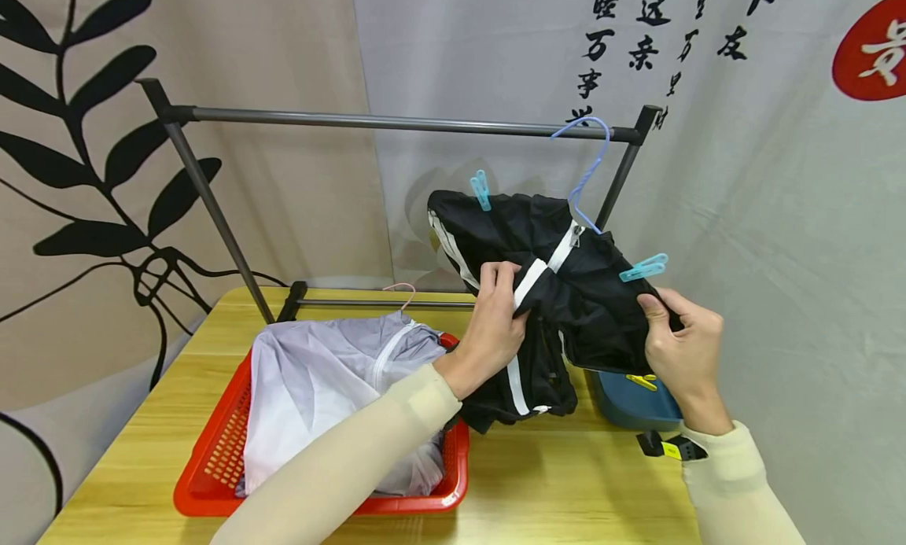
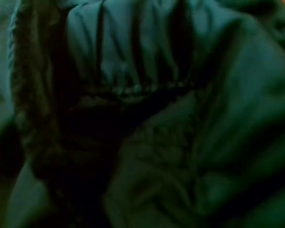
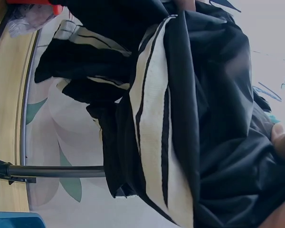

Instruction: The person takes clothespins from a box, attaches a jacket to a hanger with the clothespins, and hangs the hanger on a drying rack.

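A black jacket (image 1: pixel 602 309) with white stripes hangs tilted in front of the rack, a blue hanger (image 1: pixel 593 167) rising from its neck. The hanger's hook overlaps the top bar; whether it rests there I cannot tell. Light-blue clothespins (image 1: pixel 642 267) sit on both shoulders. My left hand (image 1: pixel 491 325) grips the jacket's front near a white stripe, fingers partly hidden in cloth. With thumb and fingers, my right hand (image 1: pixel 683 340) pinches the right edge below one clothespin. Dark cloth (image 2: pixel 237 123) fills the left wrist view; striped black cloth (image 3: pixel 218 118) shows in the right wrist view.
A red basket (image 1: pixel 191 482) holds a pale grey-white garment (image 1: pixel 304 395) with a pink hanger (image 1: pixel 405 293). Behind the jacket stands a dark metal rack (image 1: pixel 368 121). A blue bin (image 1: pixel 623 403) with a yellow clothespin (image 1: pixel 642 381) sits at right on the wooden table (image 1: pixel 566 490).
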Available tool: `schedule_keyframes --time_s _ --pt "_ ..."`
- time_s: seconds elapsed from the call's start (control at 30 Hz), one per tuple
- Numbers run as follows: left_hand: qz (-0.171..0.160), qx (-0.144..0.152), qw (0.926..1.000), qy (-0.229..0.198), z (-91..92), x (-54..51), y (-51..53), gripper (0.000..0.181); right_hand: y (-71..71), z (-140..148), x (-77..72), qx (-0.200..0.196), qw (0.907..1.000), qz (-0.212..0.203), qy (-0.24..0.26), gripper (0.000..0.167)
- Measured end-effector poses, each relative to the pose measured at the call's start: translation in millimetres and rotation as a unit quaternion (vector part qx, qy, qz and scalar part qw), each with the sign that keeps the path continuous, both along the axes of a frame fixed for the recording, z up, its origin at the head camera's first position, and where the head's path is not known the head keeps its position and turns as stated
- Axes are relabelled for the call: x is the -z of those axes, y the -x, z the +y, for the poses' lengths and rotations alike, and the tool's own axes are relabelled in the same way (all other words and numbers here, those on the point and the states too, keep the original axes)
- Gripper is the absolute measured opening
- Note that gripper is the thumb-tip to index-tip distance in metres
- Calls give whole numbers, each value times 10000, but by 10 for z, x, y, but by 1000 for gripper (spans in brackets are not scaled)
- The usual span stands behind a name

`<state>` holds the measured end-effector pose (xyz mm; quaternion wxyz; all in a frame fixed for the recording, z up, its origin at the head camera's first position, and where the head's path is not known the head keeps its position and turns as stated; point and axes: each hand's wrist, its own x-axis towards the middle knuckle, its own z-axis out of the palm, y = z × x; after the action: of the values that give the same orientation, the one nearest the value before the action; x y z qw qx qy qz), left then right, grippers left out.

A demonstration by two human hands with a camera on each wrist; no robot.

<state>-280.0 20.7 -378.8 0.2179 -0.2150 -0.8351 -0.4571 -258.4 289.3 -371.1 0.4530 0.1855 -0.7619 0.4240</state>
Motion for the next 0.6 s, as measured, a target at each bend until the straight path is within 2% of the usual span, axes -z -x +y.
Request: schedule_keyframes --time_s 0.27,0.47,0.6 --pt "-375 -50 9992 -131 147 34 68 50 4 3 -8 39 10000 52 -16 11" --pt "-832 -69 9965 90 237 89 100 55 20 -7 8 41 10000 20 -48 11" --pt "-1235 -31 9918 319 277 120 133 61 33 0 28 12 9999 -31 -128 12"
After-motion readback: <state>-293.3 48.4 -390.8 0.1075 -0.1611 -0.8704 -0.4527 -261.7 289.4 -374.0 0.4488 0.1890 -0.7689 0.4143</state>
